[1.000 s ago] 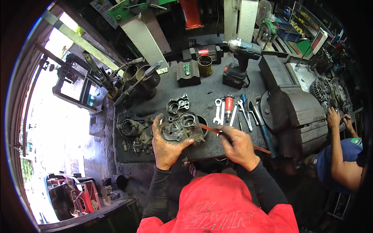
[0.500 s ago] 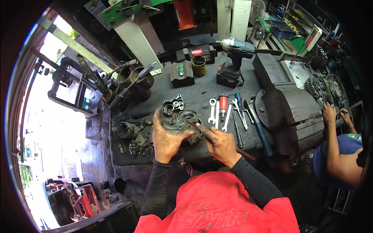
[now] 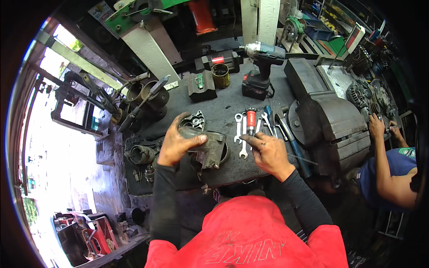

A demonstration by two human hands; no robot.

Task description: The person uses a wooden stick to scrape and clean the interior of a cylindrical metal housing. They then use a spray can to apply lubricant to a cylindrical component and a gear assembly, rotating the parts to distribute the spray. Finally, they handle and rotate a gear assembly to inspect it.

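Note:
My left hand grips a greasy grey cast-metal housing, raised over the near edge of the bench. Its thumb lies across the top, and the round opening shows on the right side. My right hand is a little to the right of the housing, apart from it, closed around a thin rod-like tool whose blurred end sticks out to the right. A smaller metal end cover lies just behind my left hand. Beyond my right hand are a red-handled driver and open-ended wrenches.
A cordless impact wrench stands at the back, near a grimy can. The big bench vise takes up the right side. Loose metal parts lie at the left. A co-worker's hand handles parts at far right.
The housing has been turned over in my left hand, so a different side shows. My right hand has drawn away from it to the right, and the tool has swung round.

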